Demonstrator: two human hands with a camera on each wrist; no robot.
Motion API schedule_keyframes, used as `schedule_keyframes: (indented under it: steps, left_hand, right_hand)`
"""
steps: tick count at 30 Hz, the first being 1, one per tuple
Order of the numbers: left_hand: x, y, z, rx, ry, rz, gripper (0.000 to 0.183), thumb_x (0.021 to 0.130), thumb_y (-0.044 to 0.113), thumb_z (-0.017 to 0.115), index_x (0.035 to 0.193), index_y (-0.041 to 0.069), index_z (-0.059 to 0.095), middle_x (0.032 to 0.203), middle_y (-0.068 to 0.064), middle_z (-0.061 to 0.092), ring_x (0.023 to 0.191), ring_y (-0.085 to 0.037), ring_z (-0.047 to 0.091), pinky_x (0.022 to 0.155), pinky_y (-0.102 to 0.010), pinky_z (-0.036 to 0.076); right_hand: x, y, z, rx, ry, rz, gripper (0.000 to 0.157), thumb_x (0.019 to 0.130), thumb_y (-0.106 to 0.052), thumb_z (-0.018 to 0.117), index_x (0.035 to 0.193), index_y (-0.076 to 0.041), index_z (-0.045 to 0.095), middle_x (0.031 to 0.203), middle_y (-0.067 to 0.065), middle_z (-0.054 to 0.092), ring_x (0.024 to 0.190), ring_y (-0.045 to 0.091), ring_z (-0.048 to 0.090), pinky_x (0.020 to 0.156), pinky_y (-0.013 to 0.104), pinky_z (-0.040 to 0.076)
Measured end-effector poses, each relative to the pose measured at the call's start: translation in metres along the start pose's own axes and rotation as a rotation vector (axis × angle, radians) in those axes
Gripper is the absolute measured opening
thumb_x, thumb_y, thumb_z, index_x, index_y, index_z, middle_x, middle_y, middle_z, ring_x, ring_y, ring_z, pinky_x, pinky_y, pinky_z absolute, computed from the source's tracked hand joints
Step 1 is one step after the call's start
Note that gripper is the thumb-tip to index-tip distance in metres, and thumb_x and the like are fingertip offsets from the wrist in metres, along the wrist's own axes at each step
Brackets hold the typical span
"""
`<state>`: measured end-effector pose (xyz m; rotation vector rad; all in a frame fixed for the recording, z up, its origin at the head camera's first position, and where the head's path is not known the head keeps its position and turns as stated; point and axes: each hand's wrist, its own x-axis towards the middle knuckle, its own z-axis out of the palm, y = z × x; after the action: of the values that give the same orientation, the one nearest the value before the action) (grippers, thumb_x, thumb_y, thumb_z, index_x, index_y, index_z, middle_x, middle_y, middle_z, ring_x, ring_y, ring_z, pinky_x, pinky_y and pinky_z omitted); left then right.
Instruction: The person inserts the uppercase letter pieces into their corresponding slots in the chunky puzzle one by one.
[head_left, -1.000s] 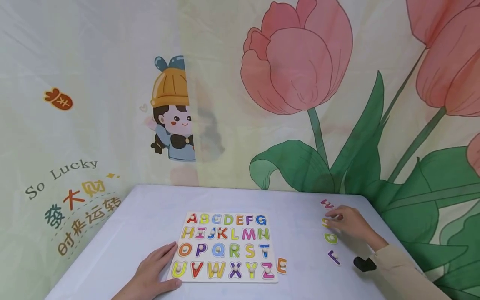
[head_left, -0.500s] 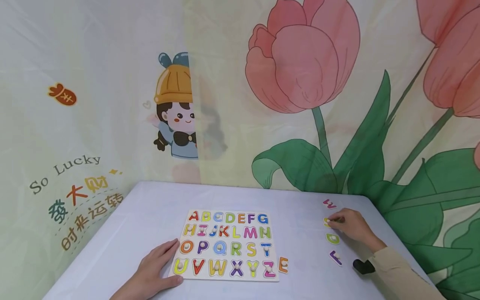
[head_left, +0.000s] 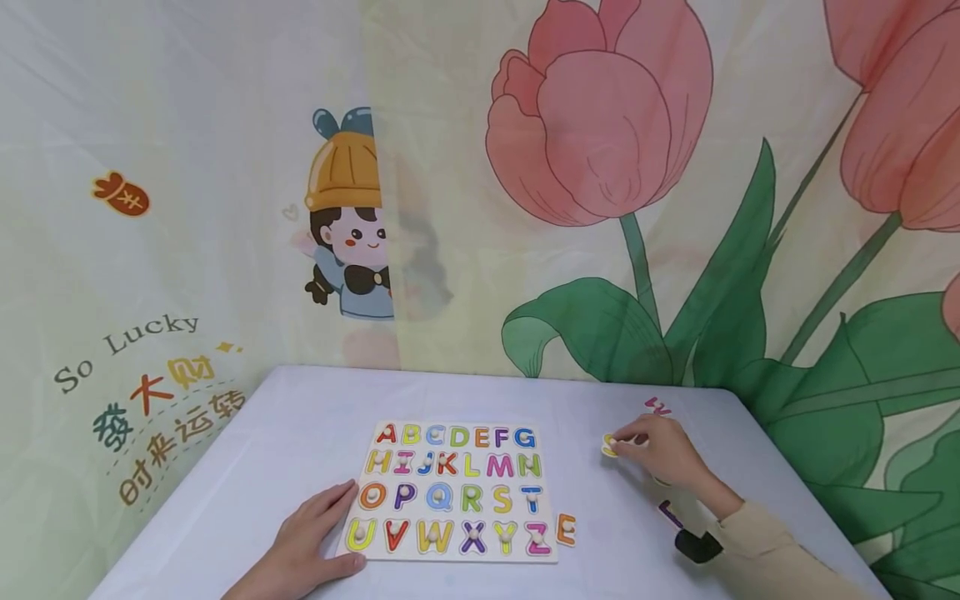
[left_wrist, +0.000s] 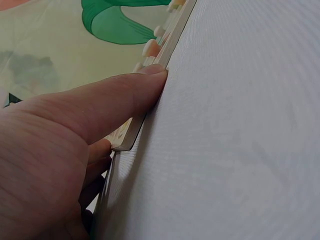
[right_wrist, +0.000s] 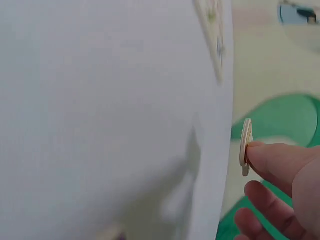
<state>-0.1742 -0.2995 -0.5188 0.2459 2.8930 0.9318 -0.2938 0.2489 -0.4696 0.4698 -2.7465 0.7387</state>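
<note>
The flat wooden alphabet board [head_left: 427, 557] lies mid-table, with rows of coloured letters, many with small knobs. My left hand [head_left: 303, 537] rests at its front left corner. In the left wrist view the thumb [left_wrist: 120, 95] presses along the board's front edge. My right hand [head_left: 663, 450] pinches a yellow letter S piece [head_left: 609, 447] between thumb and fingertips, right of the board. The right wrist view shows that piece [right_wrist: 245, 142] edge-on, raised off the white cloth. Beside the board's front right corner lies an orange letter E piece [head_left: 566, 530].
A pink letter piece [head_left: 657, 407] lies behind my right hand, and a purple letter piece [head_left: 670, 514] in front of it. The green D piece is almost wholly hidden under the hand. A printed curtain [head_left: 450, 350] hangs behind the white table [head_left: 225, 467].
My right hand has picked up the yellow S piece from the column of loose letters and carried it left towards the board. The left hand and the board have stayed in place.
</note>
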Motion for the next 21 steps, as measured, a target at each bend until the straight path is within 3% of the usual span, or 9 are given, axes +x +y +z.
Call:
schedule_keyframes:
  steps: [5, 11, 21]
  left_hand:
    - [0.001, 0.001, 0.001, 0.003, 0.005, 0.001, 0.109, 0.079, 0.061, 0.087, 0.163, 0.007, 0.042, 0.169, -0.012, 0.037, 0.154, -0.046, 0.029, 0.115, -0.078, 0.028]
    - [0.001, 0.0, 0.002, 0.003, 0.012, -0.005, 0.109, 0.079, 0.06, 0.087, 0.163, 0.007, 0.043, 0.169, -0.011, 0.037, 0.155, -0.045, 0.029, 0.115, -0.077, 0.028]
    - [0.001, -0.001, 0.001, -0.004, 0.004, -0.008, 0.108, 0.079, 0.06, 0.087, 0.163, 0.007, 0.042, 0.169, -0.011, 0.037, 0.155, -0.045, 0.029, 0.115, -0.077, 0.028]
  right_hand:
    - [-0.003, -0.043, 0.017, 0.059, -0.053, 0.028, 0.008, 0.087, -0.02, 0.089, 0.095, -0.021, 0.086, 0.084, -0.011, 0.068, 0.083, 0.01, 0.059, 0.07, 0.025, 0.051]
    - [-0.008, -0.088, 0.041, 0.126, -0.129, -0.056, 0.008, 0.087, -0.023, 0.09, 0.094, -0.024, 0.085, 0.083, -0.016, 0.065, 0.081, 0.005, 0.057, 0.069, 0.023, 0.05]
    - [-0.007, -0.131, 0.076, 0.17, -0.24, -0.152, 0.008, 0.089, -0.026, 0.089, 0.095, -0.022, 0.087, 0.082, -0.018, 0.061, 0.081, 0.01, 0.058, 0.069, 0.023, 0.048]
